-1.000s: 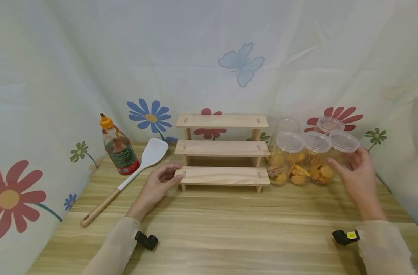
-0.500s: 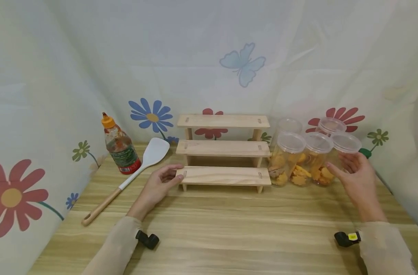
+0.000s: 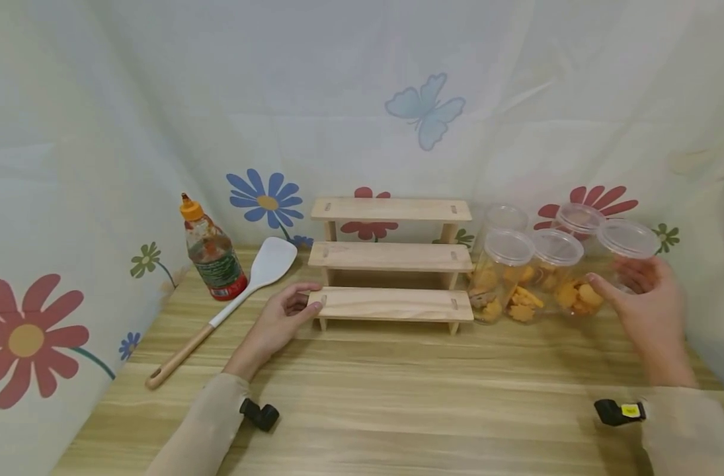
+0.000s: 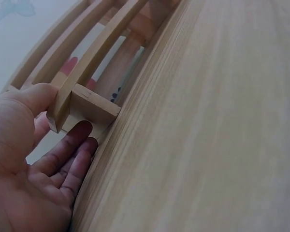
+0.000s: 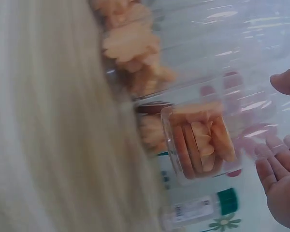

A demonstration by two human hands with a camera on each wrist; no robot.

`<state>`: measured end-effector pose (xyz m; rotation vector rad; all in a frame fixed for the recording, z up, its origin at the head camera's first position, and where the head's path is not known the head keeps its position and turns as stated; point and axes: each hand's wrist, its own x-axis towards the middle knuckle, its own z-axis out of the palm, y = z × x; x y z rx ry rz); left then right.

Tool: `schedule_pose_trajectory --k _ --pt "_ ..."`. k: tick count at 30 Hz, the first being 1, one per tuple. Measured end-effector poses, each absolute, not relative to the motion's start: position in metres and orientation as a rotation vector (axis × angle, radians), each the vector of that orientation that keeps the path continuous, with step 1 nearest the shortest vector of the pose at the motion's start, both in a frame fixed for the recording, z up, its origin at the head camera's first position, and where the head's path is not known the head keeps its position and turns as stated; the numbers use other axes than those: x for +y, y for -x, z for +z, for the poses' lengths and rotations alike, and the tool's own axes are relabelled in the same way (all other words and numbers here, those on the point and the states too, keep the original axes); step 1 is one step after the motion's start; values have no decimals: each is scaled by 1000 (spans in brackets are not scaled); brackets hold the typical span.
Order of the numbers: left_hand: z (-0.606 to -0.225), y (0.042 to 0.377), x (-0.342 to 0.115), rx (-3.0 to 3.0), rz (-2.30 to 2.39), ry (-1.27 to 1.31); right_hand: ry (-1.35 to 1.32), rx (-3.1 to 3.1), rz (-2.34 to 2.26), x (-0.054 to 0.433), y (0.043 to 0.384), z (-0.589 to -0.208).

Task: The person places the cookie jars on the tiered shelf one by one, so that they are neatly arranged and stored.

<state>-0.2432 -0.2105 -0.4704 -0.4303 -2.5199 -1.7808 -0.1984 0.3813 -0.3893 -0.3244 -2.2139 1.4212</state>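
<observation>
1. My table (image 3: 433,396) is wood-grained.
2. Near its back left corner: a sauce bottle (image 3: 214,261), with a spatula (image 3: 225,312) just beside it.
3. Along the back edge: a three-tier stand (image 3: 391,256).
4. Toward the back right corner I see four lidded jars (image 3: 501,274) and a green-capped bottle (image 5: 195,211).

Readable text: none | sauce bottle label (image 3: 219,271): too small | green-capped bottle label (image 5: 193,211): blurred | yellow wrist sticker (image 3: 631,411): unclear
</observation>
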Motion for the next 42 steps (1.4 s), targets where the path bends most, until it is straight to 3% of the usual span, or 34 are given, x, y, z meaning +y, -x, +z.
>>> schedule_pose_trajectory --k 9,23,31,42 --pt "-470 245 -211 -2524 -1787 417 321 -2108 1264 371 176 -334" --pt "-473 242 -215 -2548 -1782 404 -10 -2103 1244 327 156 -273" --pt "-475 244 -216 -2545 -1801 388 -247 -2100 1343 277 181 -234" --pt "-469 244 -211 -2543 -1798 408 -474 -2144 1531 192 234 -215"
